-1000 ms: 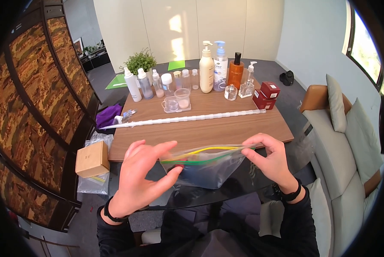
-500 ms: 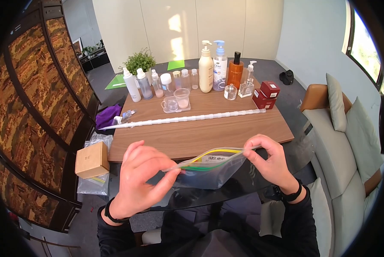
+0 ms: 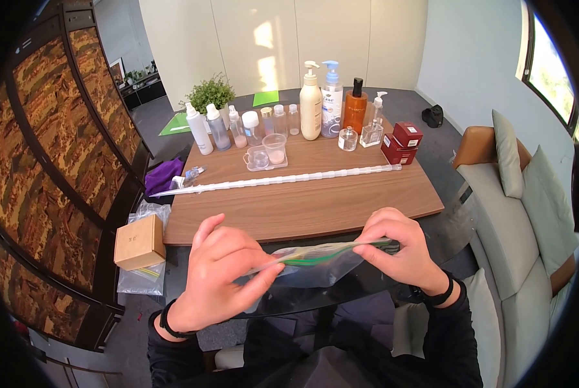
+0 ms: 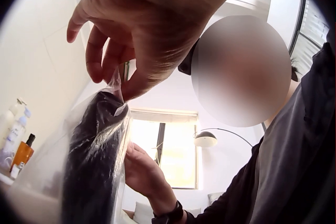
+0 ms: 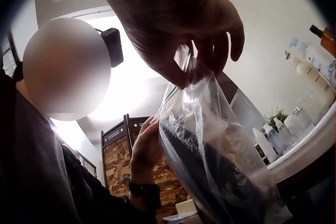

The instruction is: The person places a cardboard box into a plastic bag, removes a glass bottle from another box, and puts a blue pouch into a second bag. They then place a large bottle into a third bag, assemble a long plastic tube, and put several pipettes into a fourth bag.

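Note:
A clear zip bag (image 3: 328, 274) with a green and yellow seal hangs between both hands, in front of the near table edge. My left hand (image 3: 228, 268) pinches the left end of its top between thumb and fingers. The right hand (image 3: 399, 249) pinches the top toward the right end, thumb at the seal. Both wrist views show a dark folded item (image 4: 94, 150) inside the clear plastic; what kind of item it is, I cannot tell. The bag's two top edges lie close together in the head view.
A long white segmented strip (image 3: 283, 180) crosses the wooden table (image 3: 289, 210). Behind it stand several bottles (image 3: 310, 107), a clear plastic tray (image 3: 267, 161) and dark red boxes (image 3: 399, 145). A cardboard box (image 3: 139, 241) sits on plastic bags at the left.
My left hand has closed its fingers on the bag's left corner. The right hand has shifted left and down along the top. The bag's mouth has gone from gaping to narrow.

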A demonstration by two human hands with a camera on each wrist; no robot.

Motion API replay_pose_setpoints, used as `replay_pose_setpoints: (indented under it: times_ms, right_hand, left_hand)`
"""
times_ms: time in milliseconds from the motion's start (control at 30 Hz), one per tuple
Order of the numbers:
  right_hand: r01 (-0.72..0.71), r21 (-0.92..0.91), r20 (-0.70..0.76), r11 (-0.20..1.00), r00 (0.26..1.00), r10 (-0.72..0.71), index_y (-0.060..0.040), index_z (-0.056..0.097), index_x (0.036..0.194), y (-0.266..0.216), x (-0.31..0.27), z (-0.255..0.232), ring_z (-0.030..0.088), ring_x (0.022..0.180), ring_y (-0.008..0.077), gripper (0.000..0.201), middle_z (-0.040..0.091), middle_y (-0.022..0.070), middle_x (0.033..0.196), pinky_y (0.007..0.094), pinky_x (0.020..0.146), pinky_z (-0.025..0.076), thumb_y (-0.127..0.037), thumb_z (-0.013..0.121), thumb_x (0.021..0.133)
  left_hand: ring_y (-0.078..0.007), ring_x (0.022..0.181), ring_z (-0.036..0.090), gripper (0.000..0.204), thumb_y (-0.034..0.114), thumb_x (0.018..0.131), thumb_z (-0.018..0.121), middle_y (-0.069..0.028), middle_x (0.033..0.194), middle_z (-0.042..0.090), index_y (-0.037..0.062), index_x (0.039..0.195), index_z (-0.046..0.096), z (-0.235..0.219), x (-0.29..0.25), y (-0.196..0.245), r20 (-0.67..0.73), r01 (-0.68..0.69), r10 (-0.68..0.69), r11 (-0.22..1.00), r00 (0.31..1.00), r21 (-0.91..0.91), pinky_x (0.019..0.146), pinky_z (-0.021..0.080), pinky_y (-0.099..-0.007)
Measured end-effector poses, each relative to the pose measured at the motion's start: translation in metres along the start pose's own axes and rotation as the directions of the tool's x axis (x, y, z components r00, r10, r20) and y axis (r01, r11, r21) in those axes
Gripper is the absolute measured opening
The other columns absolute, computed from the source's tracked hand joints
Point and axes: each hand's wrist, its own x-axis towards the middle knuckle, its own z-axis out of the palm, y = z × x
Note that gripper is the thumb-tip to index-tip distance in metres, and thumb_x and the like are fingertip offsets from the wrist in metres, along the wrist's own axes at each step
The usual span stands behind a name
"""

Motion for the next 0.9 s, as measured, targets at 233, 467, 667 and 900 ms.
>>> replay_pose_setpoints:
  times_ms: [233, 467, 667, 900]
  right_hand:
    - [0.052, -0.025, 0.02, 0.998, 0.998, -0.051, -0.0052, 0.068, 0.081, -0.003, 0.0, 0.0, 0.061, 0.076, 0.0206, 0.013, 0.064, 0.0058, 0.079, 0.0314, 0.072, 0.046, -0.001, 0.077, 0.073]
    - [0.033, 0.01, 0.016, 0.999, 0.999, -0.034, -0.0047, 0.068, 0.083, -0.004, -0.001, 0.0, 0.061, 0.077, 0.0196, 0.013, 0.065, 0.0059, 0.08, 0.0305, 0.071, 0.046, 0.0, 0.076, 0.074]
    - [0.01, 0.039, -0.02, 0.999, 1.0, -0.009, -0.0052, 0.069, 0.085, -0.004, -0.002, 0.002, 0.061, 0.077, 0.0189, 0.013, 0.066, 0.0049, 0.08, 0.0306, 0.072, 0.047, -0.001, 0.076, 0.074]
    - [0.012, 0.043, -0.036, 0.999, 0.999, -0.01, -0.0072, 0.071, 0.084, -0.007, 0.001, 0.009, 0.063, 0.074, 0.018, 0.012, 0.068, 0.0033, 0.079, 0.0315, 0.075, 0.046, -0.004, 0.077, 0.074]
  left_hand:
    - [-0.0185, 0.077, 0.062, 0.012, 0.012, 0.069, 0.08, -0.0005, 0.076, 0.063, 0.01, 0.074, 0.07, -0.003, 0.006, 0.005, 0.063, 0.08, -0.076, 0.995, 0.995, -0.064, 0.104, 0.034, -0.0474]
    - [-0.0157, 0.079, 0.061, 0.012, 0.016, 0.07, 0.082, 0.0027, 0.075, 0.063, 0.0136, 0.077, 0.072, -0.003, 0.005, 0.002, 0.081, 0.012, -0.008, 0.999, 0.997, -0.048, 0.103, 0.033, -0.0461]
    - [-0.0168, 0.079, 0.062, 0.013, 0.014, 0.069, 0.081, 0.002, 0.075, 0.064, 0.0132, 0.079, 0.074, -0.002, 0.005, 0.002, 0.047, -0.042, 0.041, 0.999, 0.998, 0.015, 0.106, 0.031, -0.0471]
    - [-0.0174, 0.079, 0.061, 0.014, 0.014, 0.068, 0.082, 0.0036, 0.077, 0.064, 0.0142, 0.079, 0.073, -0.005, 0.013, 0.012, 0.138, 0.023, -0.022, 1.0, 0.99, -0.002, 0.108, 0.03, -0.0472]
